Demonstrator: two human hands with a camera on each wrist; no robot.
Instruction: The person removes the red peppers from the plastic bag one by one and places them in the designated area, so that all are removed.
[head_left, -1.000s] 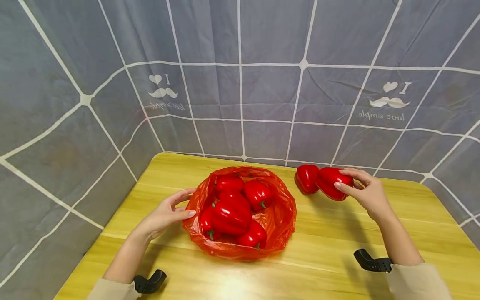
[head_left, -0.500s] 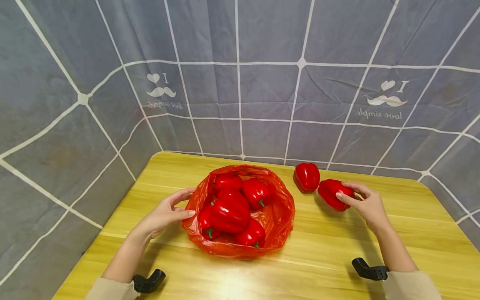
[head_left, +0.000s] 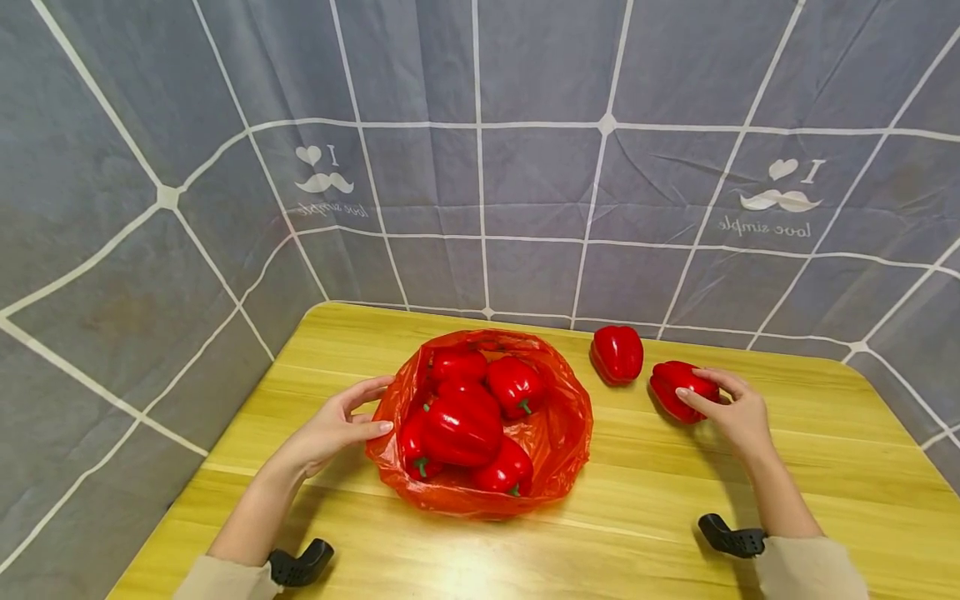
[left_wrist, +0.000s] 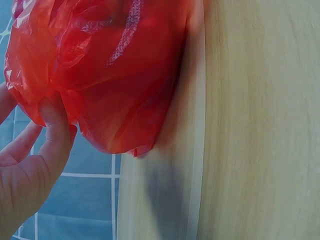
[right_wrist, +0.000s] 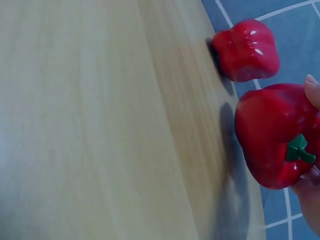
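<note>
My left hand (head_left: 330, 429) pinches the left rim of a red plastic bag (head_left: 558, 483). Its thumb (left_wrist: 54, 117) presses the crinkled plastic in the left wrist view. Inside the bag lie several red bell peppers (head_left: 461, 425), some with green stems showing. On the right, my right hand (head_left: 738, 412) grips another red bell pepper (head_left: 678, 392) between thumb and fingers, low at the tabletop. The right wrist view shows the green stem (right_wrist: 300, 149) of this held pepper. A further red bell pepper (head_left: 617, 354) lies just behind and left of it, apart from it.
Everything stands on a light wooden table (head_left: 622, 517). A grey cloth with white grid lines (head_left: 540, 183) hangs along the table's back and left sides. Black camera mounts (head_left: 300, 562) sit on both wrists.
My right hand has lowered its bell pepper toward the tabletop and shifted it slightly right, opening a gap from the other loose pepper. My left hand and the bag have stayed in place.
</note>
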